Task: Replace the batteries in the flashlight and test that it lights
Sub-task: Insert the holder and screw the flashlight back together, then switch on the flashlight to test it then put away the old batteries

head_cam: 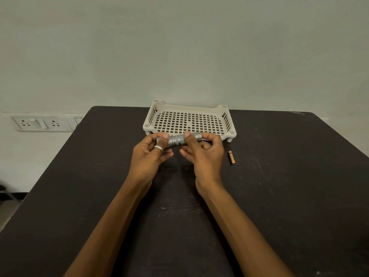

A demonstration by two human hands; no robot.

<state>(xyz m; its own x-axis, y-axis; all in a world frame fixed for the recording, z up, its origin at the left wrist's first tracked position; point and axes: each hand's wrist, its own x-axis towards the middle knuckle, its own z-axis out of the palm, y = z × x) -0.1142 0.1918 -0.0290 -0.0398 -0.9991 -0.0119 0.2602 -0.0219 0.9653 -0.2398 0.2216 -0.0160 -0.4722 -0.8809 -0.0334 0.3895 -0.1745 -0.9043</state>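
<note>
Standing out at the far left of the frame, a white plastic wall panel with sockets and a switch (40, 123) sits on the pale wall, just beyond the edge of a dark, scuffed tabletop (99, 186) that fills the lower part of the picture. Two bare forearms reach up from the bottom edge towards the centre.

Left of centre, the person's left hand (149, 156) curls its fingers and thumb round one end of a short, silver-grey, knurled metal flashlight (177, 140), pinching it between the fingertips. A plain silver ring (158, 148) shows on one digit of that hand. The flashlight lies level, running left to right across the middle of the frame, and only its ribbed middle section shows between the two hands. Whether it is raised off the table or touching it, I cannot tell.

Directly above the flashlight in the picture, a cream, rectangular plastic tray with a perforated floor and slotted sides (187, 107) stands on short feet at the table's far edge, against the wall.

Right of centre, the right hand (205, 154) grips the flashlight's other end, thumb on top and fingers wrapped behind it, the lower fingers loosely bent.

Further right, a small copper-coloured cylindrical battery (231, 157) lies alone on the tabletop, near the right hand but apart from it.
</note>
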